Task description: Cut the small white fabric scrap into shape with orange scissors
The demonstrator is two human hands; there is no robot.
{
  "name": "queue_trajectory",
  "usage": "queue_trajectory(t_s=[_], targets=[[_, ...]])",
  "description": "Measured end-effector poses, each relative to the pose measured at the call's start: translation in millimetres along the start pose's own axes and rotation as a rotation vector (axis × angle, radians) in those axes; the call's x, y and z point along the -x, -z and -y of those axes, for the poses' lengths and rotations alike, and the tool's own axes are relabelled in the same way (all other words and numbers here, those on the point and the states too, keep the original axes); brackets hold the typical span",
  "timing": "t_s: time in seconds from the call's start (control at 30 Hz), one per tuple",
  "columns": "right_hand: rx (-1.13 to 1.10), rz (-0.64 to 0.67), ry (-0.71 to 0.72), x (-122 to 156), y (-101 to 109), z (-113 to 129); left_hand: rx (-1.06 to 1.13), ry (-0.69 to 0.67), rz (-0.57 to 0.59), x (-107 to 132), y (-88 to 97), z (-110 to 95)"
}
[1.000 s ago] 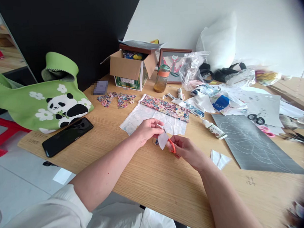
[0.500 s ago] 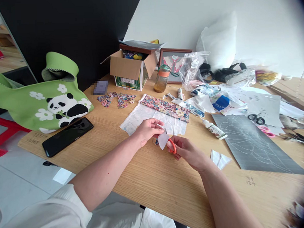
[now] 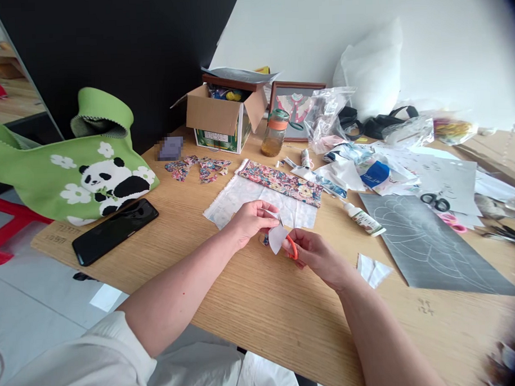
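My left hand (image 3: 258,221) pinches a small white piece (image 3: 276,239), paper or the pale back of cloth; I cannot tell which. My right hand (image 3: 308,249) has its fingers in the orange handles of a pair of scissors (image 3: 292,248). The blades point up and away, against the white piece near my left fingertips. A small patterned scrap (image 3: 265,239) shows just below my left hand. Beyond both hands lies a floral cloth (image 3: 282,183), partly folded, with its pale underside (image 3: 230,200) spread toward me.
To the left are a black phone (image 3: 115,232) and a green panda bag (image 3: 109,175). Floral scraps (image 3: 212,169), an open carton (image 3: 219,118) and a jar (image 3: 274,135) stand farther back. Rightward lie a glue bottle (image 3: 365,220), a white scrap (image 3: 373,269), a grey sheet (image 3: 428,246) and black-handled scissors (image 3: 435,202).
Both hands stay almost in place. The white piece and the scissors have shifted only very slightly.
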State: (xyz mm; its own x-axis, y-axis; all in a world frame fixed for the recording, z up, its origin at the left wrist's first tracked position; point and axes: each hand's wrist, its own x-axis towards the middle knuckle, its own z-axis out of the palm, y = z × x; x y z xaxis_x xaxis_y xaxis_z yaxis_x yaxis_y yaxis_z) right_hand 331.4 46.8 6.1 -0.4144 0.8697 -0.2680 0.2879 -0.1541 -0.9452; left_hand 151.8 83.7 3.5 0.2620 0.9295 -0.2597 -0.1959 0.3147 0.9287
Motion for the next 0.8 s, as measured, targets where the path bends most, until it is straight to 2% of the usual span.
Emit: queue_trajectory(t_s=[0.8], targets=[[-0.017,-0.008,0.001,-0.5,0.6,-2.2,0.052,0.011,-0.002,0.1,0.5,-0.9]])
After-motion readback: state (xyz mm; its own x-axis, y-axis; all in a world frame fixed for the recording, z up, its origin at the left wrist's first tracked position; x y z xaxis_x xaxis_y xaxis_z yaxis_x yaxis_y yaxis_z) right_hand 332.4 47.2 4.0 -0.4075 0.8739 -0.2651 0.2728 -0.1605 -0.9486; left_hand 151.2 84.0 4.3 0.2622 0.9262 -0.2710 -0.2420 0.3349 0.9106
